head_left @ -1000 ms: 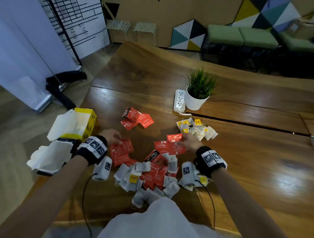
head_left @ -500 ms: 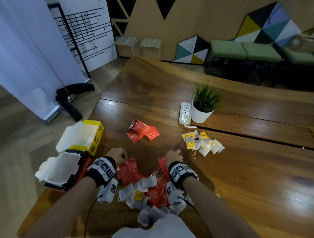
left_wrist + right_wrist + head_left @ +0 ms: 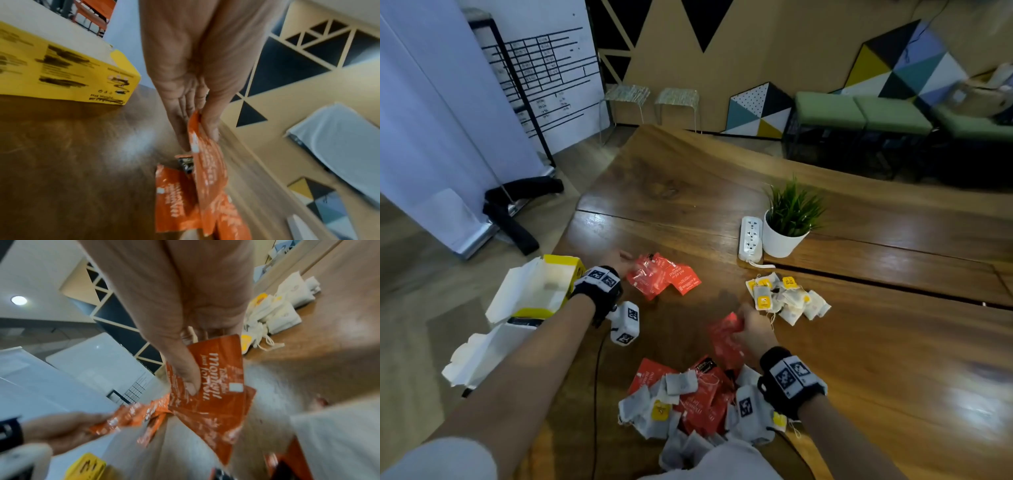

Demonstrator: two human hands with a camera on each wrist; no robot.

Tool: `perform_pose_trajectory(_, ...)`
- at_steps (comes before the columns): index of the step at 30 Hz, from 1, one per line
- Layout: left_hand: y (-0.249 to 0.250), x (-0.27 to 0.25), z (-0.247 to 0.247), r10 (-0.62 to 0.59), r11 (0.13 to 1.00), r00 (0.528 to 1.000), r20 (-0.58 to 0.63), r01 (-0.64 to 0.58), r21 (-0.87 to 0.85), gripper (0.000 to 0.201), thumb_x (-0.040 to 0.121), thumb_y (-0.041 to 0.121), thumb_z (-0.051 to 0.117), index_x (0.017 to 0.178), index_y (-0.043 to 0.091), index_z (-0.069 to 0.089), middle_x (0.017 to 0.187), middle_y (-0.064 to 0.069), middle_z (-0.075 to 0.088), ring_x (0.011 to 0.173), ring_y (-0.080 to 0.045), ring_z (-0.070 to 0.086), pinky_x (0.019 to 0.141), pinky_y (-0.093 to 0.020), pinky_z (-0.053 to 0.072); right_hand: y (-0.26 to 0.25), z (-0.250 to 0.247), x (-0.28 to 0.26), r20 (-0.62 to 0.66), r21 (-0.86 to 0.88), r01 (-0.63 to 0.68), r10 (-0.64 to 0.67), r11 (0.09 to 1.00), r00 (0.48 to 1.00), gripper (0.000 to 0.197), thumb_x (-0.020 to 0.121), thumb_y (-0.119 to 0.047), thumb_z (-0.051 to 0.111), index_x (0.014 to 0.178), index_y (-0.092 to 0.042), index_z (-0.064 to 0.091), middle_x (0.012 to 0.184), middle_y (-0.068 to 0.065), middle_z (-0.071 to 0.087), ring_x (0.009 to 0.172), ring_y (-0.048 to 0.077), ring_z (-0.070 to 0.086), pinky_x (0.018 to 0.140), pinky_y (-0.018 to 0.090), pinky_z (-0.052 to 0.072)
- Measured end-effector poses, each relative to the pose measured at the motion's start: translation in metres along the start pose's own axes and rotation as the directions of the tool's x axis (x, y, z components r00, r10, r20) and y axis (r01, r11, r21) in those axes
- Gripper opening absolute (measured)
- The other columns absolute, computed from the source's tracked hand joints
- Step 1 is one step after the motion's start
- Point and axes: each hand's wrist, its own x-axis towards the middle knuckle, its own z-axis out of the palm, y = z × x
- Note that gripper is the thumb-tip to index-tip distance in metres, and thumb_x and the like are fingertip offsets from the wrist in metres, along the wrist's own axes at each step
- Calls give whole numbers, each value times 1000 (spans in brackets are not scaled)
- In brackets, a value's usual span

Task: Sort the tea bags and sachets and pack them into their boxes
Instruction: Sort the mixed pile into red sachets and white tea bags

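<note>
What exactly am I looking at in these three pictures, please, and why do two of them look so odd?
No machine here: a person sorts tea with bare hands, wearing three cameras. The wide picture comes from the head, looking down at a brown wooden table. The two odd ones come from cameras strapped to the wrists, looking along the fingers. On the table lie a mixed heap of red foil sachets and white paper tea bags, a sorted pile of red sachets, a sorted pile of white yellow-tagged tea bags, an open yellow cardboard box, a white power strip and a potted green plant. The left hand pinches one red sachet; the right hand holds several red sachets.
</note>
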Motion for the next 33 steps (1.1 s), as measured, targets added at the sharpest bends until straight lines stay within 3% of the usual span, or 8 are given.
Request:
perform_pose_trajectory(4, -13, -13, 11, 48, 990, 999, 26, -51, 131, 73, 81, 32, 68, 140, 8, 31, 142, -17, 42, 129, -32, 42, 105, -43, 33, 1, -32, 10, -38, 131, -3, 8, 991, 999, 55, 74, 0, 70, 122, -12, 46, 106, 6, 56, 101, 23, 56, 81, 32, 49)
perform_pose_trajectory(9, -45, -65, 7, 206, 943, 959, 192, -247, 222, 53, 85, 23, 64, 133, 14, 44, 126, -7, 58, 117, -23, 54, 89, -24, 38, -24, -33, 50, 88, 361, -141, 116, 922, 989, 55, 74, 3, 72, 124, -5, 51, 113, 13, 61, 105, 31, 59, 95, 47, 47)
perform_pose_trajectory(14, -79, -128, 24, 258, 804, 817, 516, -477, 354, 57, 89, 9, 56, 139, 28, 36, 126, -2, 54, 101, -7, 58, 83, -13, 42, -74, -7, 86, 128, 390, -127, 83, 912, 988, 36, 84, -7, 66, 116, -9, 49, 104, 6, 58, 92, 21, 61, 76, 22, 51)
perform_pose_trajectory(17, -100, -146, 38, 276, 668, 751, 600, -599, 442, 63, 92, 9, 49, 144, 35, 25, 137, -4, 40, 116, -14, 50, 94, -21, 43, -88, 11, 92, 153, 294, -136, 94, 946, 984, 59, 83, -25, 69, 131, -5, 40, 129, 14, 55, 113, 29, 55, 92, 36, 46)
perform_pose_trajectory(20, -118, -157, 59, 236, 626, 810, 537, -549, 553, 74, 91, 16, 53, 147, 33, 8, 146, -3, 26, 129, -20, 39, 98, -32, 44, -79, 8, 70, 121, -56, 102, -94, 993, 988, 64, 87, -27, 63, 139, -6, 30, 136, 17, 48, 124, 31, 47, 98, 34, 39)
perform_pose_trajectory(25, -124, -173, 102, 145, 729, 969, 201, -242, 641, 98, 76, 47, 67, 145, 7, 9, 138, -10, 27, 128, -25, 30, 106, -33, 32, 5, -21, 19, 369, -435, 446, -297, 782, 881, 62, 86, -22, 62, 140, -20, 31, 140, 15, 39, 128, 31, 40, 103, 39, 37)
perform_pose_trajectory(28, -121, -175, 116, 122, 714, 980, 159, -197, 672, 107, 65, 45, 77, 141, 5, 13, 135, -10, 27, 124, -27, 32, 106, -33, 30, 63, -25, -18, 482, -638, 481, -176, 601, 858, 83, 83, -30, 66, 146, -34, 12, 151, 11, 18, 135, 33, 26, 103, 48, 37)
perform_pose_trajectory(33, -121, -172, 115, 69, 833, 983, 170, -150, 532, 77, 67, 19, 79, 126, 10, 29, 129, -10, 41, 119, -27, 44, 98, -33, 40, 111, 3, -60, 430, -694, 427, -143, 579, 892, 91, 83, -47, 61, 146, -40, -4, 157, 8, -2, 140, 32, 18, 105, 49, 34)
